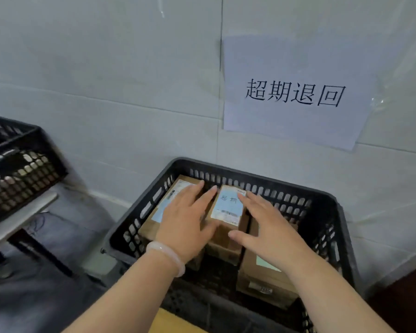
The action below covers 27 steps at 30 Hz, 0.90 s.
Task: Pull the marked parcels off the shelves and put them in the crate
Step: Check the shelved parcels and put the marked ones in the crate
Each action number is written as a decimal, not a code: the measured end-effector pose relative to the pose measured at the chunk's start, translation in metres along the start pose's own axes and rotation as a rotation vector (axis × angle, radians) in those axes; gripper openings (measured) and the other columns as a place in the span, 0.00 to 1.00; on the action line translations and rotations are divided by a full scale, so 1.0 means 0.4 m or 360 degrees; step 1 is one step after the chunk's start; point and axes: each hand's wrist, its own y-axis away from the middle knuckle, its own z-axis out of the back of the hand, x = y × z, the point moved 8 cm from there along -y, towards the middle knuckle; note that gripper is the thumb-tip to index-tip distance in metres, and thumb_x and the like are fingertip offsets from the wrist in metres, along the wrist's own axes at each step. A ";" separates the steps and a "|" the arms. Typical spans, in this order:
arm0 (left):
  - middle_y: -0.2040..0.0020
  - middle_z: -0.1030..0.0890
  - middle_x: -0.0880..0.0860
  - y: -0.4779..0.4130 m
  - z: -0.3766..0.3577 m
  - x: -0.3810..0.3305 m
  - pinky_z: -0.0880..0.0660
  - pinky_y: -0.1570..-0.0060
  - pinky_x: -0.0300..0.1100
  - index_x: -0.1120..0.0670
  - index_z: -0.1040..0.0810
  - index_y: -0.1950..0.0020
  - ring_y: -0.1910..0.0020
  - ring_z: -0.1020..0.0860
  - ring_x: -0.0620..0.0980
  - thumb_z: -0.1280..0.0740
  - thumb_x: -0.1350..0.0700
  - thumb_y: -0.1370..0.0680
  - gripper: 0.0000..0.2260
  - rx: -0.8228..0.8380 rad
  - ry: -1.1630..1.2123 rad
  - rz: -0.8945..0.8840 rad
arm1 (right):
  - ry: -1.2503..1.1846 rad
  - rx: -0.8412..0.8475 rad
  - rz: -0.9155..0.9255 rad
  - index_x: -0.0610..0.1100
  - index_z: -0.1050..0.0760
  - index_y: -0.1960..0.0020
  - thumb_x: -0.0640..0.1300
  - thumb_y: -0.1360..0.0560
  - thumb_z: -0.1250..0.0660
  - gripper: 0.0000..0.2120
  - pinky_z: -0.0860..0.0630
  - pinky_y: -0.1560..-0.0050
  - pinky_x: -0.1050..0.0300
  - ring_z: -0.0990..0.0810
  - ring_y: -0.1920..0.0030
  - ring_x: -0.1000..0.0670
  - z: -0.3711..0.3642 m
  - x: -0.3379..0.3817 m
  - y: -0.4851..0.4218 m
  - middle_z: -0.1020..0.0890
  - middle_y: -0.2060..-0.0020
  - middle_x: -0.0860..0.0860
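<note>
Placing step: the marked parcel [228,205] sits in the crate [332,195]. The left hand [187,222] and right hand [271,227] flank it, fingers straight, gripping nothing. Next, probably: lift clear and fetch another from the shelves.

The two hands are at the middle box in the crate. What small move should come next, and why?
Probably draw both hands up and out. The marked parcel already sits in the crate between two other boxes, and the left hand and right hand only flank it with straight fingers, gripping nothing.

parcel depot | crate [327,195] of parcels [228,207] | wall sign [296,92]
</note>
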 end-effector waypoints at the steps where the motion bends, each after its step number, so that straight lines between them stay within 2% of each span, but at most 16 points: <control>1: 0.22 0.39 0.49 0.027 0.039 0.036 0.45 0.25 0.49 0.43 0.38 0.23 0.22 0.43 0.51 0.31 0.42 0.25 0.32 -0.0068 -0.0113 0.0069 | 0.0018 0.0002 0.0135 0.64 0.54 0.23 0.70 0.30 0.36 0.42 0.54 0.24 0.53 0.56 0.24 0.60 -0.009 0.060 -0.014 0.52 0.23 0.65; 5: 0.21 0.42 0.49 0.162 0.186 0.199 0.51 0.25 0.53 0.40 0.41 0.23 0.21 0.48 0.54 0.33 0.37 0.26 0.34 -0.0123 -0.0449 0.0368 | 0.0047 0.0054 0.0612 0.65 0.55 0.23 0.73 0.31 0.41 0.42 0.59 0.27 0.56 0.61 0.27 0.65 -0.095 0.316 -0.041 0.52 0.25 0.67; 9: 0.20 0.45 0.49 0.326 0.377 0.352 0.52 0.24 0.57 0.40 0.42 0.22 0.21 0.48 0.54 0.32 0.35 0.28 0.37 -0.0257 -0.0625 0.0588 | 0.0125 0.0138 0.0971 0.64 0.58 0.23 0.74 0.31 0.42 0.43 0.60 0.24 0.53 0.59 0.23 0.58 -0.213 0.577 -0.034 0.52 0.22 0.60; 11: 0.20 0.44 0.49 0.421 0.477 0.426 0.51 0.25 0.57 0.40 0.43 0.22 0.21 0.47 0.54 0.31 0.35 0.28 0.38 -0.0340 -0.0692 0.0701 | 0.0168 0.0160 0.1130 0.65 0.61 0.24 0.75 0.31 0.44 0.43 0.61 0.24 0.52 0.61 0.23 0.58 -0.268 0.719 -0.022 0.55 0.22 0.59; 14: 0.19 0.49 0.48 0.573 0.614 0.543 0.55 0.25 0.55 0.38 0.48 0.22 0.21 0.52 0.52 0.35 0.32 0.28 0.39 -0.0411 -0.0797 0.0904 | 0.0186 0.0144 0.1360 0.66 0.64 0.25 0.77 0.35 0.49 0.44 0.62 0.24 0.50 0.62 0.23 0.57 -0.337 0.947 0.002 0.55 0.21 0.59; 17: 0.19 0.52 0.47 0.729 0.763 0.655 0.58 0.25 0.56 0.35 0.53 0.23 0.21 0.54 0.51 0.37 0.31 0.27 0.39 -0.0528 -0.0891 0.1061 | 0.0186 0.0084 0.1596 0.65 0.63 0.24 0.76 0.33 0.48 0.44 0.61 0.23 0.48 0.61 0.23 0.57 -0.409 1.192 0.044 0.52 0.21 0.58; 21: 0.20 0.47 0.50 0.942 0.992 0.764 0.53 0.24 0.57 0.38 0.47 0.22 0.21 0.50 0.52 0.35 0.33 0.27 0.37 -0.0744 -0.1114 0.1236 | 0.0120 0.0086 0.1885 0.62 0.59 0.22 0.75 0.32 0.45 0.45 0.60 0.23 0.46 0.61 0.23 0.56 -0.535 1.494 0.134 0.52 0.21 0.57; 27: 0.19 0.49 0.48 1.277 1.209 0.856 0.57 0.25 0.56 0.36 0.49 0.22 0.21 0.53 0.51 0.38 0.32 0.27 0.36 -0.0888 -0.1359 0.1601 | -0.0043 0.0181 0.2245 0.61 0.58 0.22 0.76 0.32 0.46 0.45 0.61 0.23 0.47 0.63 0.23 0.58 -0.709 1.849 0.301 0.54 0.22 0.58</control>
